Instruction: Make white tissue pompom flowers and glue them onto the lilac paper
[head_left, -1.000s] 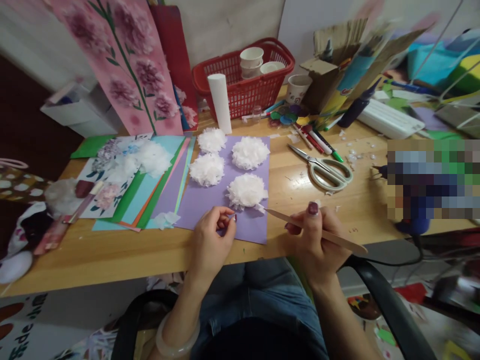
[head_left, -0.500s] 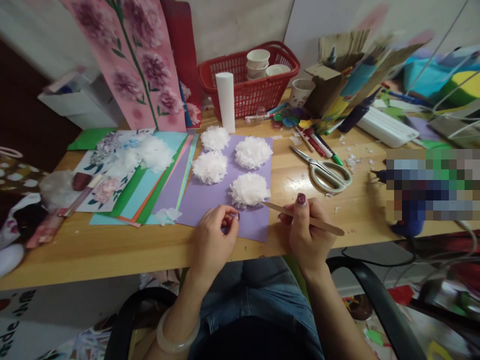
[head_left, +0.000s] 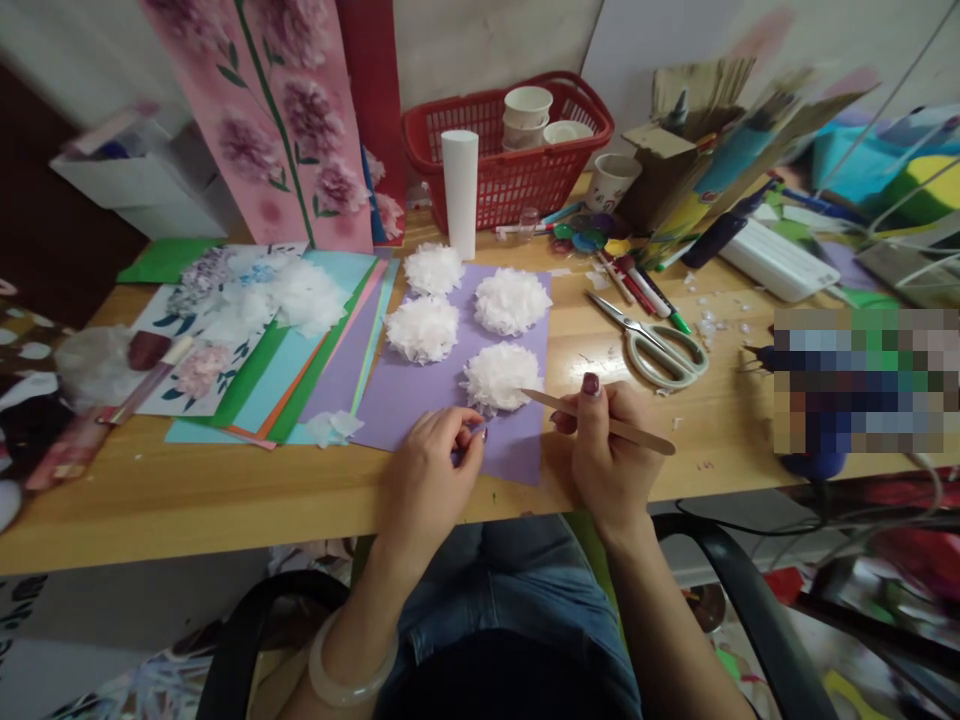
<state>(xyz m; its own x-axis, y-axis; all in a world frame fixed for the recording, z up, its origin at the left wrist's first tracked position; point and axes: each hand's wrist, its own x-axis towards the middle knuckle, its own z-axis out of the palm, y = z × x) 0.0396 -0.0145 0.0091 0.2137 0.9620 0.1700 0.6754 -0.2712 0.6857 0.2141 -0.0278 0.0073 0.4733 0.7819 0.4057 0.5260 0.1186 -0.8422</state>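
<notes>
My right hand point(head_left: 616, 440) is closed round a wooden craft stick point(head_left: 645, 438), thumb on top. The stick's narrow tip reaches the right edge of a white ruffled paper flower point(head_left: 501, 380). Just below that flower, my left hand point(head_left: 435, 465) rests at the purple sheet with fingers curled and thumb near the index finger. Whatever may be between those fingertips is hidden. Several such flowers lie on the purple paper point(head_left: 420, 400), among them one at the upper right point(head_left: 512, 302) and one at the left point(head_left: 422, 330).
Scissors point(head_left: 664, 355) and markers point(head_left: 637, 290) lie to the right, a blue glue gun point(head_left: 817, 440) beyond. Coloured sheets point(head_left: 300, 400) with loose white paper petals point(head_left: 307, 300) are at left. A white roll point(head_left: 460, 200) stands before a red basket point(head_left: 517, 190).
The stick and right hand have shifted slightly up and left, bringing the tip over the flower's edge. My left hand keeps nearly the same place. The camera view has shifted a little.
</notes>
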